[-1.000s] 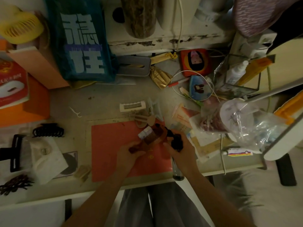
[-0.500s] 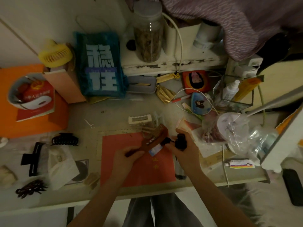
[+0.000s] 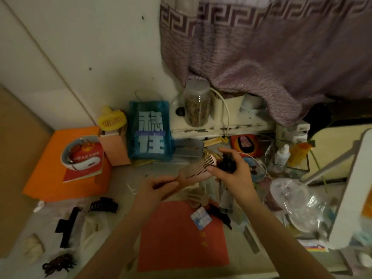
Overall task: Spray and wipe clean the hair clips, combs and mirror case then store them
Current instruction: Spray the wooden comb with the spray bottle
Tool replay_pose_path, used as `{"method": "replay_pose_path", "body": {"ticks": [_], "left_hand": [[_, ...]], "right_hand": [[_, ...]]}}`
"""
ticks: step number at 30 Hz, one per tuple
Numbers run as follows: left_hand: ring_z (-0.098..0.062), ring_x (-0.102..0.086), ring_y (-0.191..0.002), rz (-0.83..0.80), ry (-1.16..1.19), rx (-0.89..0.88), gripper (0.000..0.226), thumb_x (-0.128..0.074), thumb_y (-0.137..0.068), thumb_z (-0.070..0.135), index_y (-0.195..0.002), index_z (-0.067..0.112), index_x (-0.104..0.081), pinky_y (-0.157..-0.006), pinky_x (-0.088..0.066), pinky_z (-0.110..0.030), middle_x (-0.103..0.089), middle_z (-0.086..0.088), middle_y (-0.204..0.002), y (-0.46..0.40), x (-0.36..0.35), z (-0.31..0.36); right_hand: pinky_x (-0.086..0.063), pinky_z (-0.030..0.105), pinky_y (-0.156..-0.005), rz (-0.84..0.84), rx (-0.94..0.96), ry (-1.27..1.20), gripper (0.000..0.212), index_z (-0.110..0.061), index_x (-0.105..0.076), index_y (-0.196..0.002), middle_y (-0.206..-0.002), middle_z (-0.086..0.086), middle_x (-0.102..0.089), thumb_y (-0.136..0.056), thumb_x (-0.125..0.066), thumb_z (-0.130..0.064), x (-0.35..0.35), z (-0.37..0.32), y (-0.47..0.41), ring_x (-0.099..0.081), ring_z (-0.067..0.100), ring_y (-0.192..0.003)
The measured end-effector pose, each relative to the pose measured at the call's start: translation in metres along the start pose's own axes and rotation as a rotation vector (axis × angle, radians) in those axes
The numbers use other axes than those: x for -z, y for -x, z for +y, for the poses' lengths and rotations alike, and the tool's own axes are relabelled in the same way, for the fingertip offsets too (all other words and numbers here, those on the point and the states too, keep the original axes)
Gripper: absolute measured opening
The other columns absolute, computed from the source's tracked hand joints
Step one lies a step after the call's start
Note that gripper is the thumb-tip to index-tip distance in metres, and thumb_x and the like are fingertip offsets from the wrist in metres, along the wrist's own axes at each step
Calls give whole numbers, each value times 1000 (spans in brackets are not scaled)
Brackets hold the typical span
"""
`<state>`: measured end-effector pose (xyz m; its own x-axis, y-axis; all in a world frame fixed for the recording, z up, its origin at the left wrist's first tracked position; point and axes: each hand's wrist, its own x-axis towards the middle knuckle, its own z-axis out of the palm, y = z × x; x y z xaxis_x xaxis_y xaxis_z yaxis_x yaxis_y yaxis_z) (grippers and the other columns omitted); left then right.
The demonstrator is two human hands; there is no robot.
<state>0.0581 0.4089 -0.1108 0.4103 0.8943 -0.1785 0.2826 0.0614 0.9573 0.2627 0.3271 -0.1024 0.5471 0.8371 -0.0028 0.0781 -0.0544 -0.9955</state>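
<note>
Head view: I see my left hand (image 3: 159, 185) gripping the brown comb (image 3: 196, 168) by its handle, teeth raised toward the nozzle, so mist should land on them. My right hand (image 3: 231, 170) grips the dark spray bottle (image 3: 226, 165), forefinger on top, ready to press. Black claw clips (image 3: 103, 206) wait on the counter (image 3: 120, 178), left of my hands.

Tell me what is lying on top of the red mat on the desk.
On the red mat lie a small blue-white card and a dark hair clip at its far right corner. The forearms cover part of the mat, so anything under them is hidden.
</note>
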Motion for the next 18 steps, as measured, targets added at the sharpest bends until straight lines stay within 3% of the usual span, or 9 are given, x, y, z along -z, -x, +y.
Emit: {"method": "replay_pose_path", "body": {"ticks": [5, 8, 13, 18], "left_hand": [[10, -64, -78, 21, 8, -162, 21, -75, -76, 5, -82, 25, -74, -65, -47, -4, -71, 25, -80, -4, 21, 47], [13, -63, -78, 38, 48, -225, 19, -76, -75, 10, -85, 26, -73, -62, -46, -3, -68, 31, -79, -4, 33, 79], [-1, -69, -82, 26, 142, -291, 36, -72, -64, 27, -100, 29, -68, -63, -55, -15, -73, 20, -87, -4, 54, 125], [-11, -72, -81, 21, 207, -312, 31, -71, -74, 16, -103, 24, -65, -64, -57, -21, -75, 9, -88, -3, 64, 150]], "right_hand": [[-52, 32, -63, 26, 113, -68, 37, -21, -62, -104, -86, 4, -63, -75, -77, -3, -7, -40, -11, -62, 20, -75], [-54, 23, -59, 75, 167, -144, 34, -17, -61, -100, -80, 0, -62, -75, -76, 0, -12, -66, -17, -63, 11, -69], [-54, 24, -53, 117, 243, -300, 31, -16, -61, -98, -81, 3, -60, -76, -75, 0, -13, -114, -25, -63, 11, -61], [-57, 29, -61, 174, 316, -398, 30, -22, -62, -95, -88, 2, -66, -76, -75, -2, -13, -153, -29, -67, 18, -75]]}}
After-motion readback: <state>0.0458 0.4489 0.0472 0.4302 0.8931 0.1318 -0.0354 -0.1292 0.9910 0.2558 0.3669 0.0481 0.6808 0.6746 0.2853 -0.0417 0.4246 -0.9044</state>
